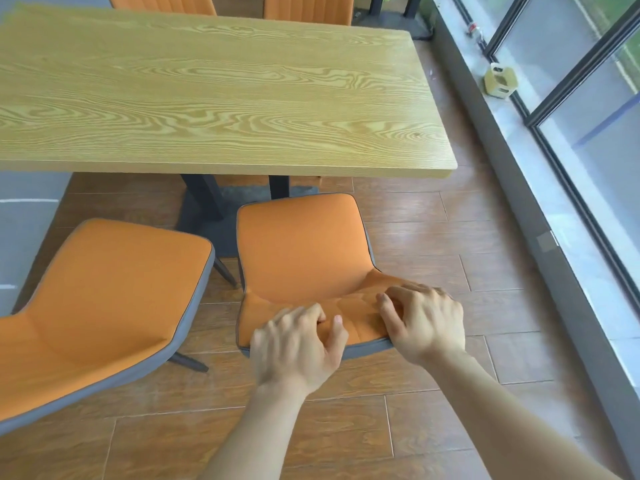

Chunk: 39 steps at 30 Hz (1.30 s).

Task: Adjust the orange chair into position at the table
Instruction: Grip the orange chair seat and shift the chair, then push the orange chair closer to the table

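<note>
An orange chair (301, 247) with grey edging stands on the wood floor just in front of the table's near edge, its seat pointing at the table. The wooden table (221, 88) fills the upper half of the view. My left hand (298, 344) grips the top of the chair's backrest near its middle, fingers curled over the edge. My right hand (424, 320) grips the same backrest top at its right end. The chair's legs are hidden under the seat.
A second orange chair (100, 299) stands close on the left, angled. Two more orange chairs (308, 6) sit at the table's far side. The table's black base (211, 206) is under it. A grey sill (540, 188) and glass windows run along the right.
</note>
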### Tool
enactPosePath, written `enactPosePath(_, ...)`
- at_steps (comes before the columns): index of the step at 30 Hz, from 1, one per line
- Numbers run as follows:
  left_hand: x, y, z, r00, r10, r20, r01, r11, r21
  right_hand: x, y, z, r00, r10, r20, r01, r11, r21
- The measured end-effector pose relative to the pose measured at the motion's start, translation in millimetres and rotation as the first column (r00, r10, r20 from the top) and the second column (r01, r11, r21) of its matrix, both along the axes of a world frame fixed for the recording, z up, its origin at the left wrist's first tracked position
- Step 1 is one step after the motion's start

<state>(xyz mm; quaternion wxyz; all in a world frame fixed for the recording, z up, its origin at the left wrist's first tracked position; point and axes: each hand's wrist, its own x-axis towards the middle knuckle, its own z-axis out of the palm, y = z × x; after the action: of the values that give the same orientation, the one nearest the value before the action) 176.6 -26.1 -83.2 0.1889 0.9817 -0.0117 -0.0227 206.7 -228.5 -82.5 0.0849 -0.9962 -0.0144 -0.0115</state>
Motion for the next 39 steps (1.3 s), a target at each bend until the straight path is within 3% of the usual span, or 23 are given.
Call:
enactPosePath(10, -2, -1, -2, 0.999, 0.038, -0.025, -0.036, 0.996, 0.08, -3, -2, -5, 1.0, -0.011, 0.023, 0.01, 0.999, 0.045)
enactPosePath(14, -11, 11, 14, 0.988, -0.049, -0.145, 0.039, 0.997, -0.071, -14, 1, -4, 0.999, -0.008, -0.045, 0.013, 0.993, 0.114)
enactPosePath(17, -30, 34, 35, 0.993, -0.091, -0.076, 0.086, 0.994, -0.064, -34, 11, 8, 0.998, -0.052, 0.025, 0.047, 0.982, 0.185)
enactPosePath(22, -62, 100, 57, 0.999, -0.019, -0.041, 0.019, 1.0, 0.011, -52, 58, 42, 0.997, -0.021, 0.071, 0.001, 0.962, 0.274)
enactPosePath(28, -80, 211, 83, 0.997, 0.062, 0.043, -0.064, 0.997, 0.047, -67, 158, 70, 0.998, 0.014, 0.065, -0.033, 0.956, 0.292)
enactPosePath(39, -90, 505, 74, 0.994, -0.045, 0.099, 0.035, 0.994, 0.107, -118, 452, 66, 0.994, -0.105, 0.022, 0.092, 0.942, 0.324)
